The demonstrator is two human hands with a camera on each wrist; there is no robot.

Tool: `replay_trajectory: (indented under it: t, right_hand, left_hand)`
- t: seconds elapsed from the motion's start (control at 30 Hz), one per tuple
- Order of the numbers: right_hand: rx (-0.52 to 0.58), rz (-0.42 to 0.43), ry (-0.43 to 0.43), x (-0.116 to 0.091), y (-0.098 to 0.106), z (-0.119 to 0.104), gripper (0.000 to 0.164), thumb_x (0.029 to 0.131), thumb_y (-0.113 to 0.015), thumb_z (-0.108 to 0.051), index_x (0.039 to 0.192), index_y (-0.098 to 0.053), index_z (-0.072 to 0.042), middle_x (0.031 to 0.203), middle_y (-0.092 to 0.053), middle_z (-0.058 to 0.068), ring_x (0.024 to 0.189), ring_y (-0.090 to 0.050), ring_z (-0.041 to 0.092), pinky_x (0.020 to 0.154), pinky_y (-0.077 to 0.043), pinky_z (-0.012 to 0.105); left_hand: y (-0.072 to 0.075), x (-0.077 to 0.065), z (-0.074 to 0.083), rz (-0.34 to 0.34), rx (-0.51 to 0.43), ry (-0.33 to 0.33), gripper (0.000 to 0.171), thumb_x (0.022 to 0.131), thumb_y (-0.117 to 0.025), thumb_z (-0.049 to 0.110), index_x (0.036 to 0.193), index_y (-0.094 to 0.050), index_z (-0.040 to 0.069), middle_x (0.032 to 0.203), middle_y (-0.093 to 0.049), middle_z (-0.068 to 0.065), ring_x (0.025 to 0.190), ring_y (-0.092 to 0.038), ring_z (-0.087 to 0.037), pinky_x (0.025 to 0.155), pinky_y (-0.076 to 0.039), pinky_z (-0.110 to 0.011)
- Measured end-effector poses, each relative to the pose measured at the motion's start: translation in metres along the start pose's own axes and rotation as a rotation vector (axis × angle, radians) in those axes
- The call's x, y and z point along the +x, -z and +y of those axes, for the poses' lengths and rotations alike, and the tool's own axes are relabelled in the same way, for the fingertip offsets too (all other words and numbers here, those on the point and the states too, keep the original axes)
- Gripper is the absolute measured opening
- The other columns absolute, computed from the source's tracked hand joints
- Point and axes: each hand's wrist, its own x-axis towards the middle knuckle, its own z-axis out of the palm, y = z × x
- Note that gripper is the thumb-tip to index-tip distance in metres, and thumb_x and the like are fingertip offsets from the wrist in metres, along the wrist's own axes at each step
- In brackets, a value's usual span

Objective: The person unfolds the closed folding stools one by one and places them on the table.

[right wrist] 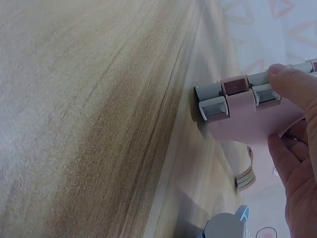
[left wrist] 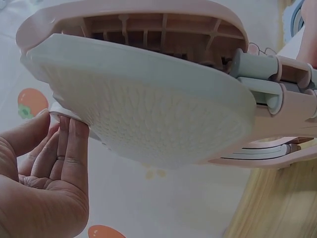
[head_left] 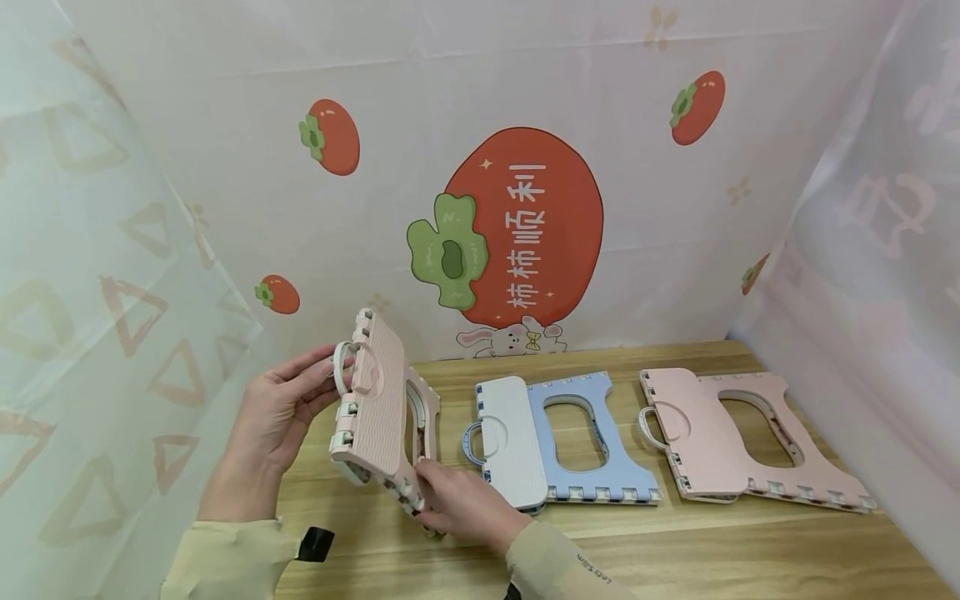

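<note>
A pink folding step stool [head_left: 378, 408], folded flat, is held tilted up at the left of the table in the head view. My left hand [head_left: 273, 417] holds the white carry handle [head_left: 340, 369] on its side, fingers hooked through the loop in the left wrist view. With thumb and fingers, my right hand [head_left: 472, 504] grips the hinged near edge of the stool's leg panel. In the right wrist view the thumb lies over the hinge knuckles [right wrist: 235, 87] and the fingers are under the panel. A pale textured panel [left wrist: 148, 109] fills the left wrist view.
On the wooden table [head_left: 352, 571], a folded blue-and-white stool [head_left: 513, 442] lies just right of my right hand. Farther right lies another folded pink stool [head_left: 697, 429]. Cloth walls [head_left: 225, 75] printed with persimmons enclose the table at the back and sides.
</note>
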Motion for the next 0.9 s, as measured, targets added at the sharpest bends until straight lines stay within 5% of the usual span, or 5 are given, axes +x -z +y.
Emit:
replay_trajectory:
  t: [0.33,0.9]
  right_hand:
    - [0.007,-0.019,-0.046,-0.001,-0.002,0.001,0.052,0.089,-0.082,-0.029,0.130,-0.054,-0.013,0.109,-0.072,-0.002,0.093,-0.067,0.001,0.082,-0.055,0.014]
    - [0.076,-0.046,-0.100,-0.004,0.002,0.000,0.052,0.090,-0.082,-0.028,0.132,-0.054,-0.016,0.115,-0.072,-0.003,0.104,-0.067,0.004,0.087,-0.056,0.019]
  left_hand:
    - [-0.006,0.001,0.000,-0.014,0.016,0.001,0.025,0.101,-0.058,-0.005,0.120,-0.074,-0.001,0.105,-0.078,-0.012,0.092,-0.077,-0.021,0.085,-0.062,-0.033]
    - [-0.013,0.002,-0.001,-0.068,0.003,0.013,0.026,0.105,-0.055,0.005,0.123,-0.072,-0.003,0.110,-0.076,-0.016,0.101,-0.075,-0.024,0.091,-0.060,-0.035]
